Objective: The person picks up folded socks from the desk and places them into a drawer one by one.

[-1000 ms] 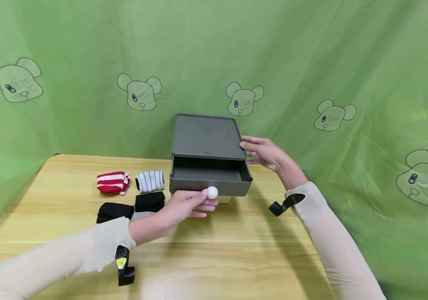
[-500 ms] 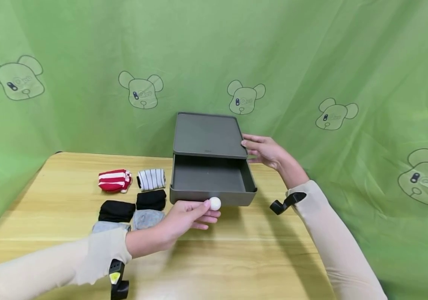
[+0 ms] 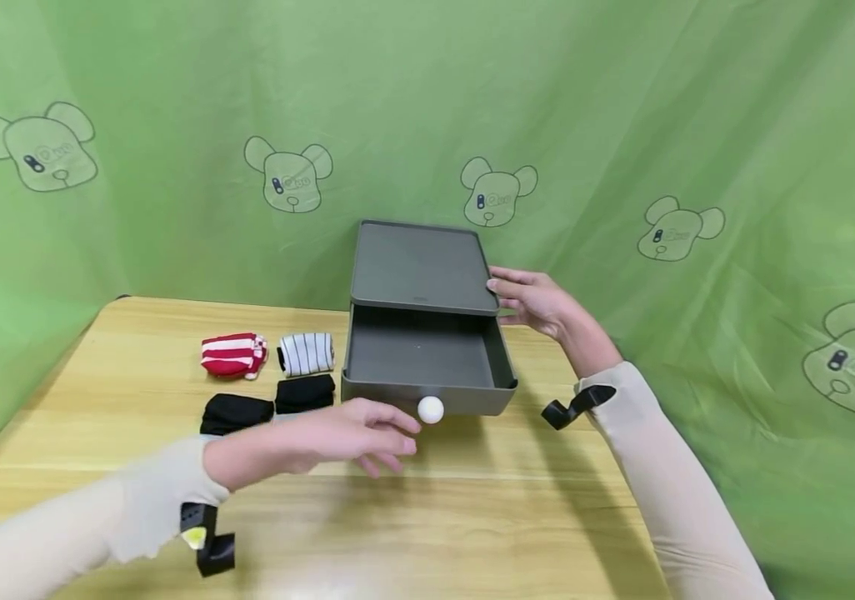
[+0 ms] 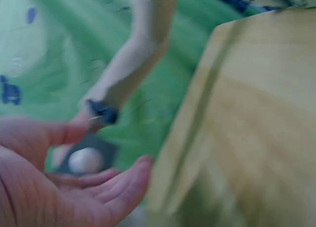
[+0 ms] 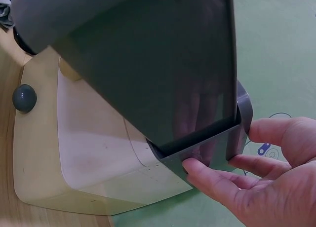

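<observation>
A dark grey drawer unit stands at the back of the table, its drawer pulled out, with bare floor showing inside. A round white knob sits on the drawer front. Just left of that knob, and apart from it, is my left hand, fingers spread and holding nothing; the left wrist view is blurred. My right hand rests on the unit's right side, thumb at the top rim. In the right wrist view, the right hand presses fairly straight fingertips against the grey casing.
Under the grey unit is a cream-coloured box with a dark knob. Folded, sock-like bundles lie on the table's left: red-and-white, striped and black, partly behind my left arm. A green curtain hangs behind.
The drawer has slid farther out toward me. My left hand, which pinched the white knob, has let go and moved left and slightly down. My right hand keeps its place on the unit.
</observation>
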Available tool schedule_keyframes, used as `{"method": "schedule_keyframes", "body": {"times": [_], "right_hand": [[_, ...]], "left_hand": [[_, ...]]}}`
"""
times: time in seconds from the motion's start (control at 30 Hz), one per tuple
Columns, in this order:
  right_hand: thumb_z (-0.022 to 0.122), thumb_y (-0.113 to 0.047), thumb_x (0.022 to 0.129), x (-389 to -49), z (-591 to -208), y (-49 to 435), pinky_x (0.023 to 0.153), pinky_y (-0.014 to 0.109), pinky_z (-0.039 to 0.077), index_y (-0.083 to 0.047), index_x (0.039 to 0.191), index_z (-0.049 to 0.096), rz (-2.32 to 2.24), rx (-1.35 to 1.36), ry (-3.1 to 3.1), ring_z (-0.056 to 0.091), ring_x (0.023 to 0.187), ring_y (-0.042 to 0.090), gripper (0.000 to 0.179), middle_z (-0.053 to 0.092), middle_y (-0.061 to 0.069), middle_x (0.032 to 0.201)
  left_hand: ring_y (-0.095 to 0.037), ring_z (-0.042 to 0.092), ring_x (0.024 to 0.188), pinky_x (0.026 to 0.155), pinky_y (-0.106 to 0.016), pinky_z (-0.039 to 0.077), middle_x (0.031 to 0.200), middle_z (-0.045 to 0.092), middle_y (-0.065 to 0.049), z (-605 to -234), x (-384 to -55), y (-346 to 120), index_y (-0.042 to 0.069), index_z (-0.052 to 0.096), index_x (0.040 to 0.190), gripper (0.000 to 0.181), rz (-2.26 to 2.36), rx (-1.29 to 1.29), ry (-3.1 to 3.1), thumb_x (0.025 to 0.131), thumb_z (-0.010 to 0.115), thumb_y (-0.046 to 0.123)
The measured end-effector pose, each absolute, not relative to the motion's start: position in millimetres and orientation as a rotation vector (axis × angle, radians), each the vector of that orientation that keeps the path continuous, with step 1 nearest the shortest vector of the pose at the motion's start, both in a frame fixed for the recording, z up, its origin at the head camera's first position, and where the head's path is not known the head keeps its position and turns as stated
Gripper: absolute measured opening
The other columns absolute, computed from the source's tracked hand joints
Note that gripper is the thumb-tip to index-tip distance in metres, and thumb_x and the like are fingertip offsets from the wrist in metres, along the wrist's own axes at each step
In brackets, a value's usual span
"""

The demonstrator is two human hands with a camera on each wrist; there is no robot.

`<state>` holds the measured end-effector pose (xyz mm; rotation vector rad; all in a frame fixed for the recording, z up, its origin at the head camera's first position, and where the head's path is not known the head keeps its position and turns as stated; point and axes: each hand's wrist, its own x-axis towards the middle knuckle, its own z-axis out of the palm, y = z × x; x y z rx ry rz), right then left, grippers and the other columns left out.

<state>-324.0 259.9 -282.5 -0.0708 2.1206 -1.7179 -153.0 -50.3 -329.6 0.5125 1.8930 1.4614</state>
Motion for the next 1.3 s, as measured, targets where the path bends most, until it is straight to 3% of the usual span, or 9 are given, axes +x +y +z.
{"method": "schedule_keyframes", "body": {"times": [0.13,0.33,0.6,0.73,0.93,1.07,1.2,1.3], "right_hand": [[0.051,-0.017,0.107,-324.7,-283.8,259.3,0.121,0.057,0.033,-0.010,0.163,0.020,-1.707,-0.068,2.126,0.019,0.154,0.041,0.064,0.012,0.016,0.171],[0.052,-0.018,0.107,-326.4,-282.0,260.4,0.122,0.057,0.032,-0.011,0.162,0.020,-1.707,-0.059,2.132,0.018,0.155,0.041,0.064,0.013,0.016,0.171],[0.052,-0.018,0.107,-327.7,-280.6,261.5,0.122,0.056,0.032,-0.011,0.162,0.019,-1.717,-0.065,2.117,0.016,0.155,0.040,0.065,0.011,0.016,0.171],[0.053,-0.017,0.106,-327.7,-282.2,261.2,0.122,0.056,0.031,-0.011,0.162,0.021,-1.725,-0.051,2.103,0.016,0.156,0.041,0.065,0.012,0.016,0.171],[0.054,-0.018,0.106,-327.2,-283.2,261.9,0.122,0.057,0.032,-0.011,0.162,0.021,-1.730,-0.055,2.108,0.019,0.154,0.041,0.066,0.014,0.016,0.170],[0.053,-0.016,0.106,-327.6,-282.7,262.2,0.122,0.057,0.032,-0.011,0.162,0.021,-1.734,-0.047,2.108,0.022,0.154,0.040,0.064,0.016,0.016,0.170],[0.052,-0.015,0.107,-326.6,-282.3,261.2,0.122,0.058,0.031,-0.010,0.162,0.021,-1.736,-0.051,2.099,0.019,0.155,0.041,0.064,0.014,0.016,0.170],[0.052,-0.016,0.106,-326.0,-283.0,260.0,0.122,0.058,0.030,-0.010,0.162,0.021,-1.736,-0.058,2.097,0.016,0.156,0.042,0.064,0.012,0.016,0.171]], "left_hand": [[-0.023,0.069,0.111,0.098,-0.039,0.057,0.126,0.071,-0.009,-305.4,-165.4,-83.0,0.004,0.063,0.132,0.037,1.300,0.726,1.891,0.101,0.061,0.026],[-0.020,0.068,0.102,0.090,-0.031,0.056,0.108,0.073,-0.006,-289.1,-193.2,-127.0,0.005,0.069,0.119,0.026,1.137,0.865,2.051,0.102,0.062,0.023],[-0.005,0.066,0.081,0.075,-0.024,0.055,0.087,0.073,0.004,-325.7,-226.1,-166.7,0.008,0.073,0.099,0.009,0.733,1.001,2.470,0.092,0.072,0.015],[-0.003,0.063,0.074,0.070,-0.022,0.054,0.080,0.071,0.005,-347.6,-228.1,-178.0,0.009,0.073,0.095,0.010,0.679,1.009,2.507,0.087,0.077,0.012],[-0.003,0.063,0.073,0.069,-0.023,0.054,0.081,0.071,0.006,-373.2,-227.8,-175.8,0.007,0.075,0.101,0.017,0.647,1.039,2.634,0.086,0.079,0.014],[-0.010,0.066,0.081,0.074,-0.028,0.056,0.088,0.073,0.002,-389.9,-229.5,-167.2,0.007,0.076,0.106,0.025,0.566,1.042,2.711,0.085,0.080,0.019],[-0.016,0.067,0.089,0.079,-0.034,0.057,0.096,0.073,-0.001,-404.1,-229.5,-157.9,0.008,0.076,0.110,0.034,0.448,1.007,2.735,0.081,0.083,0.023],[-0.014,0.064,0.086,0.074,-0.034,0.056,0.096,0.072,-0.001,-410.7,-228.0,-151.7,0.008,0.076,0.108,0.035,0.367,1.009,2.753,0.078,0.085,0.023]]}}
